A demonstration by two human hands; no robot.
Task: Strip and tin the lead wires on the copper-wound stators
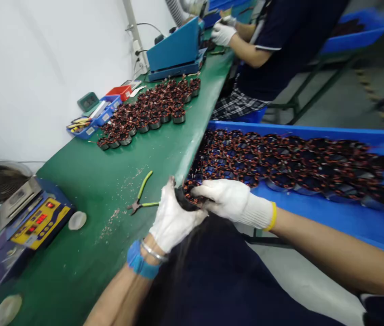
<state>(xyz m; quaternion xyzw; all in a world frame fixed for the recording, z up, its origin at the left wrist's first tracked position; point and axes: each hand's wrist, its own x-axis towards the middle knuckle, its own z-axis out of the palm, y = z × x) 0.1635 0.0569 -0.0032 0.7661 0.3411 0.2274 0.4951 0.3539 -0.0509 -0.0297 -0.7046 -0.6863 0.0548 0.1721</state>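
Note:
Both my hands wear white gloves and meet at the green bench's front edge. My left hand (171,217) is closed around a round copper-wound stator (189,194), holding it from the left. My right hand (232,201) grips the same stator from the right, fingers curled over its top. Just beyond them, a blue tray (348,217) holds several stators (280,163) packed side by side. Green-handled pliers (142,194) lie on the bench just left of my left hand.
Several more stators (151,113) stand in rows on the green bench (86,181). A blue and yellow meter (29,226) sits at the left. Small parts bins (93,120) line the wall. Another person (269,40) in white gloves works at a blue machine (178,50) farther along.

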